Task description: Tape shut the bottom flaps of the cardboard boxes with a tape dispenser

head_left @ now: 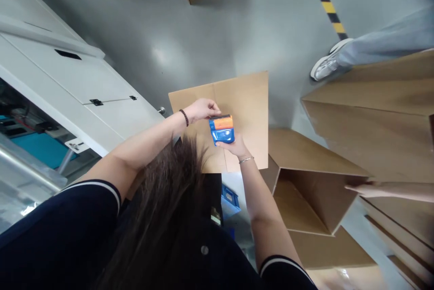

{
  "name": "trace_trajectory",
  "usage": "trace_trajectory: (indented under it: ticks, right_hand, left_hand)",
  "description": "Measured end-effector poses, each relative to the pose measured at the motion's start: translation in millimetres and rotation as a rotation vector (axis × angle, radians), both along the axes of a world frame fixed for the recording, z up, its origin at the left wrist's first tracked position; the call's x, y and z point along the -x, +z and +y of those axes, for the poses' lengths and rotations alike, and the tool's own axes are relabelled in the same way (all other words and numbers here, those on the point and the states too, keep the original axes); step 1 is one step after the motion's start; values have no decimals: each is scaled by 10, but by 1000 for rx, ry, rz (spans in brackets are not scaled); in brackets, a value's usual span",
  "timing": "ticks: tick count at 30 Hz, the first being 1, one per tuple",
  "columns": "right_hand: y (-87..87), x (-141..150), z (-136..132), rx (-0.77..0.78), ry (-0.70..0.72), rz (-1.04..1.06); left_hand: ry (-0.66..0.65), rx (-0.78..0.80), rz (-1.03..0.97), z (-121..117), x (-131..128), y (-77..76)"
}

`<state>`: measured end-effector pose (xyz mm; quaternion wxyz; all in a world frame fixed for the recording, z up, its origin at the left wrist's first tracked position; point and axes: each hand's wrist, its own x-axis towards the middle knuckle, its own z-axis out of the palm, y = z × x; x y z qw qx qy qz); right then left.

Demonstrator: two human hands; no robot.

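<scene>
A blue and orange tape dispenser (223,135) with a dark far edge is held in my right hand (238,146), thumb along its near side. My left hand (202,110) is closed in a pinch at that dark edge; what lies between its fingertips is too small to make out. Below both hands is a closed cardboard box (249,100), its flat top showing a centre seam.
To the right, another person's hand (359,188) touches an open cardboard box (288,149). That side also has large cardboard pieces (379,131) and a person's shoe (327,64). A white machine cabinet (77,73) stands left. A blue crate (230,197) sits low behind the box.
</scene>
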<state>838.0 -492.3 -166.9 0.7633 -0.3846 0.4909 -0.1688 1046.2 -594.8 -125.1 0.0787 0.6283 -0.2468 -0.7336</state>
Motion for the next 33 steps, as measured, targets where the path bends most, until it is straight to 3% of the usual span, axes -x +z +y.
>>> trace_trajectory:
  ticks: [5,8,11,14,16,20,25,28,30,33]
  right_hand:
    - [138,-70,-185,-146,-15,-9]
    - [228,-63,-231,-242,-45,-30]
    - [287,-16,-151,-299,-45,-3]
    - [279,-3,-44,-317,-44,80]
    - [237,-44,-28,-316,-66,139]
    - [149,-174,-126,-350,-92,187]
    - [133,-214,-209,-375,-110,154]
    - [125,-187,-201,-390,-105,152]
    - [107,-169,-191,-383,-88,170]
    - [69,-149,-183,-370,-66,197]
  left_hand:
    - [-96,187,-123,-268,-46,56]
    - [-214,226,-167,-599,-143,63]
    - [-188,330,-298,-1013,-354,48]
    - [-162,374,-352,-1343,-599,-75]
    - [-204,369,-327,-1447,-713,-255]
    - [-275,364,-347,-1416,-811,-756]
    - [-399,333,-385,-1115,-785,-1256]
    - [-522,211,-451,-915,-705,-1389]
    - [-563,138,-625,-851,-644,-1406]
    - [-597,230,-705,-857,-551,-1350]
